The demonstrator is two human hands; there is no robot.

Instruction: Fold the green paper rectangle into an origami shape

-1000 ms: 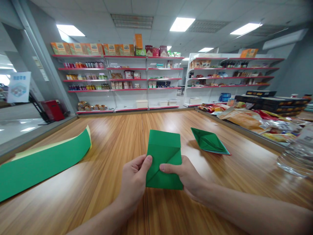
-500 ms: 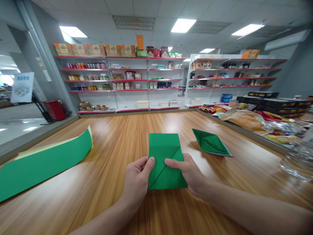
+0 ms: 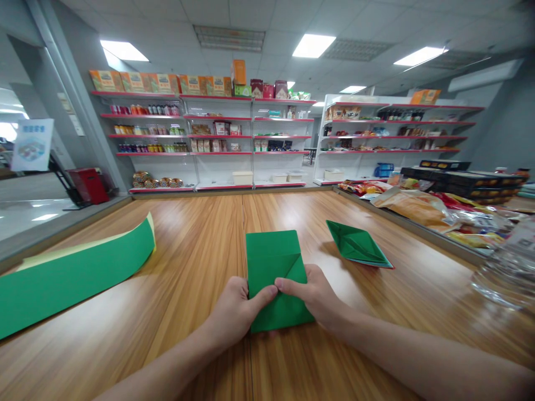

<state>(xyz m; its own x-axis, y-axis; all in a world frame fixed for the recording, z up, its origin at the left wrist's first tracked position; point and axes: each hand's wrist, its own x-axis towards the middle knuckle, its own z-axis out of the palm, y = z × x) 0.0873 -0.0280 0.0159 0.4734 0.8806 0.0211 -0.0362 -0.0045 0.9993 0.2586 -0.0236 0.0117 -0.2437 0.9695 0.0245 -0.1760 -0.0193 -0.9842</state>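
A folded green paper is held up between both hands over the wooden table, with a crease across its top and a diagonal fold line. Gripping its left edge, my left hand has its thumb laid flat toward the paper's middle. My right hand pinches the right side, and its thumb tip meets the left thumb. The fingers behind the paper are mostly hidden. To the right lies another folded green paper piece, diamond-shaped, with a pale and red lower edge.
A long green paper strip with a yellowish back curls on the left of the table. At right stand a clear plastic container, snack packets and stacked black boxes. Stocked shelves line the back.
My left thumb has slid from the paper's left edge in to its middle, beside the right thumb. The folded paper has shifted slightly left and down in view.
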